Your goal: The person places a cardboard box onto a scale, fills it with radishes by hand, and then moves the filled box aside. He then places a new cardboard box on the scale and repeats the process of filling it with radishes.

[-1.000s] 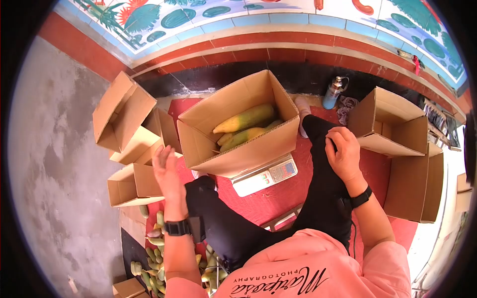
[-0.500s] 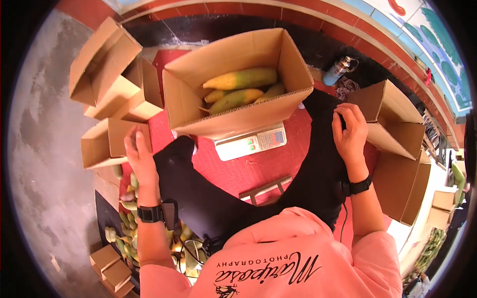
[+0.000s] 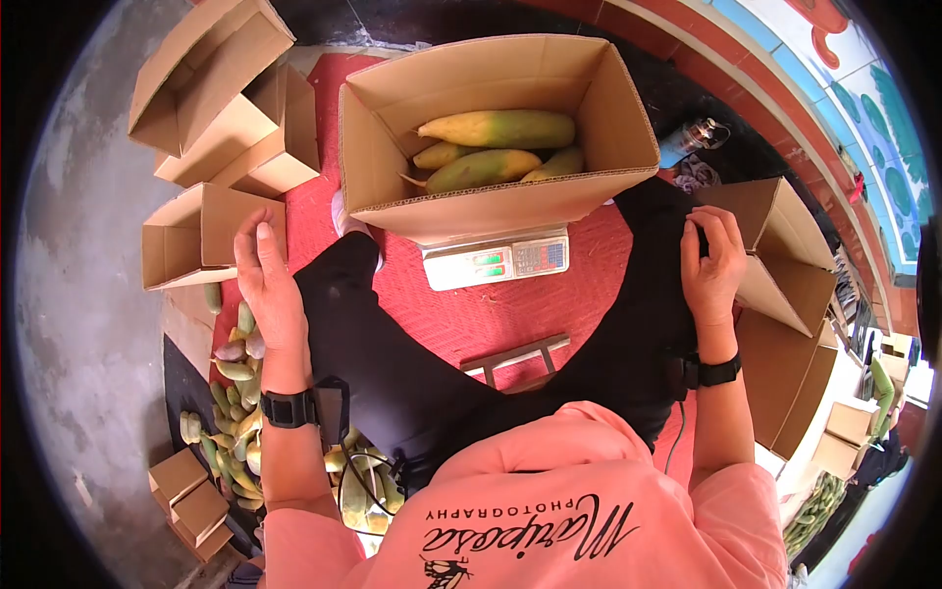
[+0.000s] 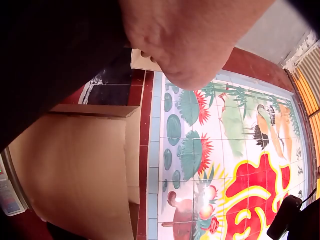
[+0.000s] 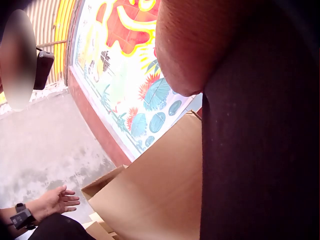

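Head view: left hand flat, fingers straight, tips at small carton; fruit pile lies just wrist-ward of it, well apart from right hand, which rests slack on trouser leg. Left wrist: fingers unseen. Right wrist: left hand splayed, holding nothing.

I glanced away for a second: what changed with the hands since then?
The left hand, open and empty, swung out from the big box toward the small carton. Nothing was gripped or released. The right hand stayed on the leg.
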`<state>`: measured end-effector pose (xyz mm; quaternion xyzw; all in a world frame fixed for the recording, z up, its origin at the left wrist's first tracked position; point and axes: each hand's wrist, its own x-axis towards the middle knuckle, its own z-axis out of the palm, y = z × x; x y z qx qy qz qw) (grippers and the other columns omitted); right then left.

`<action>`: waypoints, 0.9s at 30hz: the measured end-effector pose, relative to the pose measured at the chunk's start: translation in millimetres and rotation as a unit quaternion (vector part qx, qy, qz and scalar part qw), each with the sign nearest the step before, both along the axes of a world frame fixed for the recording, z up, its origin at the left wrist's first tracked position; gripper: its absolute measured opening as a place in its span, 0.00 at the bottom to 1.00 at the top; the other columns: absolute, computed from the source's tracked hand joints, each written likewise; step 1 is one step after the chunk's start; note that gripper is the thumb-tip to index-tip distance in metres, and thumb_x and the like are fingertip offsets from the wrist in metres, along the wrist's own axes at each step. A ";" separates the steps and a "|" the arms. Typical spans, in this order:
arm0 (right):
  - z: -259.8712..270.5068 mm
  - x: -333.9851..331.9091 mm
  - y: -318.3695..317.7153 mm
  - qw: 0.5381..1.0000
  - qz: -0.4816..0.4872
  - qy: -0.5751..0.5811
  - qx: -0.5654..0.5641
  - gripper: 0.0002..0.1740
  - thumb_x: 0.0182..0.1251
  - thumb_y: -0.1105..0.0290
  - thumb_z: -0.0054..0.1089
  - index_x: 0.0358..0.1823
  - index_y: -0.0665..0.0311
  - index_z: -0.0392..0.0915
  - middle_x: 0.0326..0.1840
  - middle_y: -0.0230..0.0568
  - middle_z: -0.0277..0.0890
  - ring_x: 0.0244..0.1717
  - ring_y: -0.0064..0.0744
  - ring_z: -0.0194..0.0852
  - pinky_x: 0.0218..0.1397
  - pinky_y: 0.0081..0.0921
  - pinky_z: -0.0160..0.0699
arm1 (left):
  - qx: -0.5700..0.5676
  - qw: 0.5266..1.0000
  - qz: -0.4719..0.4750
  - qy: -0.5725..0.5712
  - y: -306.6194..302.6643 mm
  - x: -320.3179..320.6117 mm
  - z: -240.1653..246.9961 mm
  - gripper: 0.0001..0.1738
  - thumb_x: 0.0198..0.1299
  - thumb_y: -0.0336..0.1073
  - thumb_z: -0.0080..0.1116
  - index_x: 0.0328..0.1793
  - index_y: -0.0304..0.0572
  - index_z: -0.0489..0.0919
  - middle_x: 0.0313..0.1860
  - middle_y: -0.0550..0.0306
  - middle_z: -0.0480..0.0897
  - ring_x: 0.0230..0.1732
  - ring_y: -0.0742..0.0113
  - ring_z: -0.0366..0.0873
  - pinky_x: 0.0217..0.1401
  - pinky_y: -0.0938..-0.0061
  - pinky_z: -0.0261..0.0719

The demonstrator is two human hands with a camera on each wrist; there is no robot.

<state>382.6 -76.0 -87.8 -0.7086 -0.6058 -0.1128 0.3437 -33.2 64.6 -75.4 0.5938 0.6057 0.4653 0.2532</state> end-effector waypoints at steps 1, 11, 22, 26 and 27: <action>-0.2 -0.1 -0.1 1.000 -0.001 0.000 -0.001 0.05 0.55 0.80 0.58 0.33 0.67 0.75 0.37 0.43 0.75 0.37 0.45 0.75 0.41 0.32 0.74 | 0.006 1.000 0.000 -0.017 0.2 -0.1 -1.2 0.22 0.72 0.44 0.40 0.59 0.32 0.70 0.57 0.48 0.75 0.60 0.61 0.71 0.66 0.68 0.65; 0.7 -1.3 0.7 1.000 0.000 -0.007 -0.007 0.04 0.56 0.79 0.58 0.33 0.68 0.75 0.37 0.44 0.75 0.37 0.45 0.75 0.41 0.32 0.74 | 0.014 0.996 -0.012 -0.092 -1.3 8.5 2.6 0.20 0.72 0.43 0.41 0.55 0.31 0.71 0.54 0.49 0.75 0.58 0.62 0.72 0.65 0.70 0.66; 0.0 -2.3 0.3 1.000 -0.009 -0.013 -0.018 0.03 0.56 0.79 0.57 0.33 0.67 0.75 0.37 0.43 0.75 0.38 0.45 0.75 0.42 0.33 0.74 | 0.010 0.997 0.000 -0.073 -1.7 10.8 3.5 0.21 0.72 0.44 0.40 0.56 0.32 0.72 0.53 0.48 0.77 0.58 0.61 0.73 0.64 0.68 0.66; 1.1 -2.8 0.0 1.000 -0.008 -0.013 -0.015 0.03 0.56 0.79 0.57 0.33 0.67 0.75 0.37 0.43 0.75 0.38 0.45 0.75 0.42 0.33 0.74 | 0.014 0.998 -0.003 -0.066 -1.4 11.9 2.9 0.21 0.72 0.44 0.40 0.55 0.33 0.73 0.53 0.50 0.77 0.58 0.63 0.74 0.61 0.69 0.67; 0.3 -2.1 -0.2 1.000 -0.008 -0.013 -0.015 0.03 0.56 0.79 0.57 0.33 0.67 0.75 0.37 0.43 0.75 0.38 0.45 0.75 0.42 0.32 0.74 | 0.012 0.998 -0.002 -0.065 -1.4 12.8 3.7 0.21 0.72 0.44 0.40 0.55 0.33 0.73 0.52 0.50 0.77 0.58 0.63 0.74 0.61 0.69 0.68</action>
